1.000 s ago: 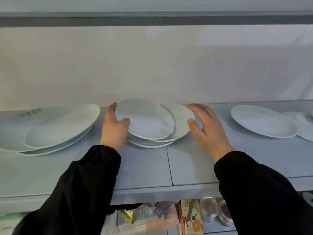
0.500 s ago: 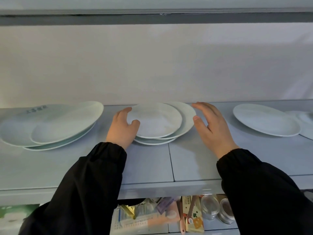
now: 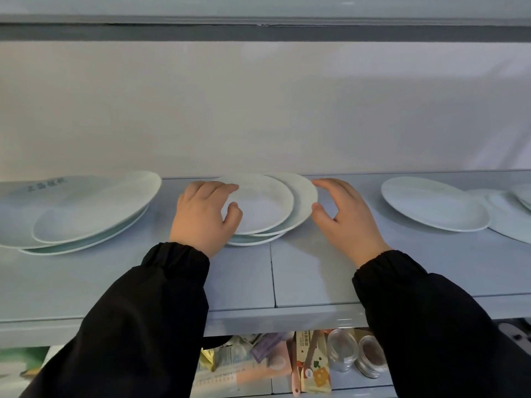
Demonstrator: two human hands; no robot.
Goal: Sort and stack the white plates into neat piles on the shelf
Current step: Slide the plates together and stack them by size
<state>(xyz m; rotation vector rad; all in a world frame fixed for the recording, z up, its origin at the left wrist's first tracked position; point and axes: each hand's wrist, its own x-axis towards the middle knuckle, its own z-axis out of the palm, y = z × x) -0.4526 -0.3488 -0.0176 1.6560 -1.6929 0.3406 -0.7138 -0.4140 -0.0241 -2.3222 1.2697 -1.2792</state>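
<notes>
The shelf (image 3: 316,277) runs across the whole view, and all the white plates lie on it in three groups. On the left the big plates (image 3: 86,214) sit in a loose, slanted pile, as they did a second ago. On the right the single plate (image 3: 434,203) lies flat and well apart from the hands, with more plates (image 3: 511,216) overlapping at the edge of the view.

The change is in the middle pile (image 3: 258,239). A second ago its top plate (image 3: 258,205) hung out to the left, tilted up off the others. Now it has slid to the right and lies flat over them. The second plate (image 3: 301,196) still sticks out on the right side, so I judge the pile closer to neat but not yet square.

The left hand (image 3: 201,216) holds the top plate at its left rim: the fingers curl over the far edge and the thumb (image 3: 234,211) presses on the plate's face. The right hand (image 3: 347,219) is spread, with lightly bent fingers cupped round the right edge of the second plate. Its thumb tip is at that rim, touching it or just beside it; I cannot tell which. It grips nothing.
</notes>
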